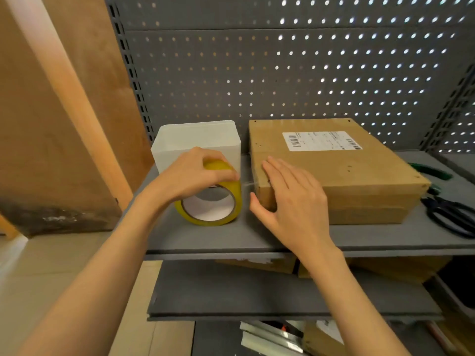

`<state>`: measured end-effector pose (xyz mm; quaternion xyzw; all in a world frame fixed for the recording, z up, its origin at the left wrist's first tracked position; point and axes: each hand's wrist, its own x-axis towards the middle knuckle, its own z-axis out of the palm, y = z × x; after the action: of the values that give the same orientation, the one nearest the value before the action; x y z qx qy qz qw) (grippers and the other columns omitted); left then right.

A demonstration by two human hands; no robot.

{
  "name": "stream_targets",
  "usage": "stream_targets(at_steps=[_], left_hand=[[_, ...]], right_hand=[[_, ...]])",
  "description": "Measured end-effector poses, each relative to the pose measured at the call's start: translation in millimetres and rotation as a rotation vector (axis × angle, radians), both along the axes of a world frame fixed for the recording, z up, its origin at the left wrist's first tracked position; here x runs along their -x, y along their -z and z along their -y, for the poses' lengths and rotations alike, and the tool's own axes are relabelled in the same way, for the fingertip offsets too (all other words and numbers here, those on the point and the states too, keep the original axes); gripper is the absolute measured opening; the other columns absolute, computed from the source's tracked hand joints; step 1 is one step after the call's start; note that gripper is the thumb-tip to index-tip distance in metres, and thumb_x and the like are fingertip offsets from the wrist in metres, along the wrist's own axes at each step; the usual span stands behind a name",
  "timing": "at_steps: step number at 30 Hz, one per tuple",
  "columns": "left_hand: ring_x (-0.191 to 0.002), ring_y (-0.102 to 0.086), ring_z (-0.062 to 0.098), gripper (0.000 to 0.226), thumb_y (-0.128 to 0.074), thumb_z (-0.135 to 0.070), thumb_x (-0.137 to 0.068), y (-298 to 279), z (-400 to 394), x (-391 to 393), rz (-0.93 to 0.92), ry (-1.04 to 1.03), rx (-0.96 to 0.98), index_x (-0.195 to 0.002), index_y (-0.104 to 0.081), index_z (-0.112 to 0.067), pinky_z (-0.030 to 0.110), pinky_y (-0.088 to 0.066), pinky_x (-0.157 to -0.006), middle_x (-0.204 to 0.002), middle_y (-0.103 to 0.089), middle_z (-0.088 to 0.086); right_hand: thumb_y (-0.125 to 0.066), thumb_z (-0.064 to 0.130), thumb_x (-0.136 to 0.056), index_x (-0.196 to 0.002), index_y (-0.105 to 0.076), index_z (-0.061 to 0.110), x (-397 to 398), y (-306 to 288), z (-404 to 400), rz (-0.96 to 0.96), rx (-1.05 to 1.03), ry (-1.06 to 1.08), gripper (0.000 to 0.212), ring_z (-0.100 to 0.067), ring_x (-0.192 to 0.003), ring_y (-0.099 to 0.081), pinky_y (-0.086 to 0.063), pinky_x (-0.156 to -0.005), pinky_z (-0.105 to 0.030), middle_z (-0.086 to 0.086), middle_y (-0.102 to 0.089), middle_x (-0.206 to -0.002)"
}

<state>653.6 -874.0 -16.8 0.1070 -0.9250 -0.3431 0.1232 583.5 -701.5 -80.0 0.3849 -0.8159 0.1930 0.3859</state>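
Left hand (191, 173) is curled over the top of a yellow roll of tape (237, 199), with fingers and thumb wrapped round its upper rim. The roll is stood on edge on a grey shelf (205, 240), its hollow centre turned toward the viewer. Right hand (293, 194) is held open, its fingers laid straight and flat on the top of a brown cardboard box (347, 170) at the near left corner, while the thumb is spread against the front side of that corner. Nothing is gripped by this hand; it is judged to be pressing the tape end down onto the box. A thin clear strip of tape (248, 184) is stretched across the small gap from the roll to the box corner, so the roll appears to be held upright to let tape be drawn off taut. The box is laid flat on the shelf just right of the roll, with a white shipping label (321, 140) on its lid. A white plastic tub (180, 140) is stood directly behind the roll. Black scissors (452, 217) and a green-handled tool (431, 172) are placed to the right of the box, probably for cutting the strip. A grey pegboard (257, 73) is fixed behind everything.
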Motion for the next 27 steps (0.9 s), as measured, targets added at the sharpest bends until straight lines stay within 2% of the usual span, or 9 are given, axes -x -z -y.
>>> stream_targets(at_steps=[4,9,15,17,19,22,24,27], left_hand=[[-0.084,-0.063,0.016,0.032,-0.066,-0.053,-0.067,-3.8,5.2,0.9,0.028,0.014,0.054,-0.082,-0.071,-0.026,0.037,-0.05,-0.08,-0.086,-0.071,-0.001],[-0.087,-0.062,0.018,0.031,-0.071,-0.052,-0.069,-6.9,11.3,6.1,0.152,0.001,0.097,-0.082,-0.072,-0.024,0.037,-0.051,-0.083,-0.087,-0.071,0.002],[-0.089,-0.061,0.014,0.036,-0.066,-0.059,-0.071,-11.6,16.3,3.6,0.227,0.068,0.11,-0.085,-0.071,-0.026,0.033,-0.048,-0.083,-0.09,-0.069,-0.004],[-0.089,-0.061,0.012,0.037,-0.066,-0.061,-0.072,-9.4,15.9,1.7,0.206,0.091,0.097,-0.085,-0.07,-0.027,0.032,-0.048,-0.082,-0.09,-0.069,-0.006],[-0.086,-0.061,0.014,0.036,-0.067,-0.058,-0.07,-1.4,13.3,-0.3,0.101,0.047,0.073,-0.084,-0.07,-0.026,0.033,-0.048,-0.08,-0.088,-0.069,-0.005],[-0.079,-0.059,0.016,0.031,-0.059,-0.048,-0.068,6.9,14.0,-5.6,-0.06,-0.044,-0.124,-0.079,-0.07,-0.02,0.033,-0.047,-0.076,-0.081,-0.067,-0.002],[-0.073,-0.054,0.014,0.03,-0.068,-0.041,-0.073,4.1,15.9,-9.5,-0.037,-0.03,-0.221,-0.078,-0.071,-0.011,0.031,-0.043,-0.072,-0.079,-0.066,0.009],[-0.072,-0.053,0.014,0.029,-0.072,-0.038,-0.076,-6.9,19.0,-10.2,0.069,-0.01,-0.119,-0.081,-0.073,-0.009,0.029,-0.045,-0.067,-0.087,-0.068,0.016]], right_hand=[[-0.052,0.043,-0.083,-0.12,-0.062,0.009,-1.3,0.6,1.2,-0.015,-0.007,0.034,0.051,-0.017,-0.115,-0.059,-0.042,-0.097,-0.029,-0.005,-0.063,-0.123],[-0.05,0.042,-0.083,-0.12,-0.063,0.01,-2.7,-0.6,2.9,-0.024,-0.022,0.061,0.05,-0.017,-0.115,-0.059,-0.04,-0.097,-0.029,-0.005,-0.063,-0.124],[-0.053,0.041,-0.083,-0.119,-0.063,0.01,-1.6,0.4,2.3,-0.017,-0.017,0.052,0.049,-0.017,-0.115,-0.058,-0.037,-0.098,-0.027,-0.005,-0.063,-0.124],[-0.053,0.04,-0.082,-0.119,-0.063,0.01,-2.2,0.9,3.2,0.003,0.005,0.045,0.049,-0.017,-0.115,-0.058,-0.04,-0.098,-0.029,-0.004,-0.063,-0.124],[-0.053,0.04,-0.081,-0.119,-0.063,0.01,-2.9,0.8,3.8,0.014,0.03,0.038,0.049,-0.017,-0.115,-0.058,-0.042,-0.097,-0.03,-0.004,-0.063,-0.123],[-0.053,0.04,-0.081,-0.118,-0.064,0.01,-2.8,0.6,4.1,0.012,0.04,0.025,0.048,-0.017,-0.114,-0.059,-0.042,-0.097,-0.03,-0.004,-0.064,-0.122],[-0.053,0.04,-0.082,-0.118,-0.064,0.01,-2.1,0.9,3.7,0.01,0.037,0.019,0.048,-0.017,-0.114,-0.059,-0.042,-0.096,-0.03,-0.004,-0.064,-0.122],[-0.051,0.041,-0.082,-0.118,-0.064,0.01,-1.7,1.3,2.7,-0.004,0.017,0.022,0.049,-0.017,-0.113,-0.059,-0.042,-0.096,-0.029,-0.004,-0.064,-0.122]])
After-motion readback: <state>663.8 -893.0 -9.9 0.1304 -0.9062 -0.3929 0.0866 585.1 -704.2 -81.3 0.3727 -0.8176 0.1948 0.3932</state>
